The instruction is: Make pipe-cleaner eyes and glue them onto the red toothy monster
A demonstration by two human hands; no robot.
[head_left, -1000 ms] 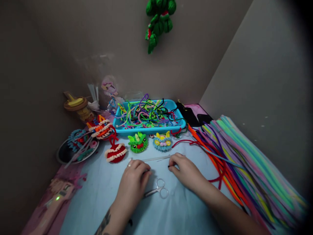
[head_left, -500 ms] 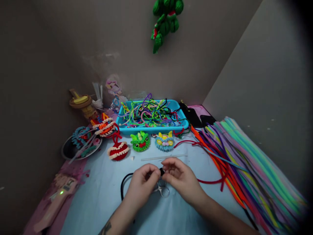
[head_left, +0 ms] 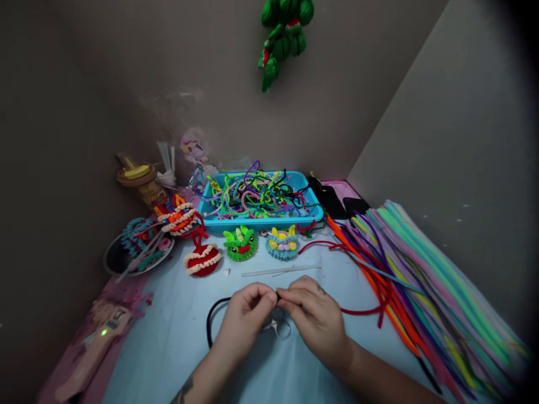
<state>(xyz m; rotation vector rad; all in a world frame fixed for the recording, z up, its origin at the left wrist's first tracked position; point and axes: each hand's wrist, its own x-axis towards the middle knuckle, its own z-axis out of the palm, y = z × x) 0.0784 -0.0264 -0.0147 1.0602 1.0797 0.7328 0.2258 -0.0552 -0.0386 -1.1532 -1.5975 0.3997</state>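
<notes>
A black pipe cleaner (head_left: 209, 321) loops out to the left from my left hand (head_left: 242, 314), which pinches it between thumb and fingers. At the fingertips a small dark bit of it shows, where my right hand (head_left: 316, 317) closes on it too; most of that end is hidden. The two hands nearly touch. Beneath them lies a pair of scissors (head_left: 283, 330), mostly covered, its ring handle showing. Just beyond are a green dragon head (head_left: 241, 246), a blue and yellow animal head (head_left: 282, 245) and a red piece with cream trim (head_left: 202, 261), all of pipe cleaner.
A blue tray (head_left: 261, 224) of tangled pipe-cleaner scraps stands at the back. Long coloured pipe cleaners (head_left: 429, 280) spread along the right. To the left are a metal bowl (head_left: 110, 261), a lidded cup (head_left: 137, 175) and a pink glue gun (head_left: 95, 348). A thin stick (head_left: 269, 272) lies ahead.
My right hand has turned and closed in, its fingers now pinched against the black piece at my left fingertips. Less of the black piece shows. My left hand has hardly moved.
</notes>
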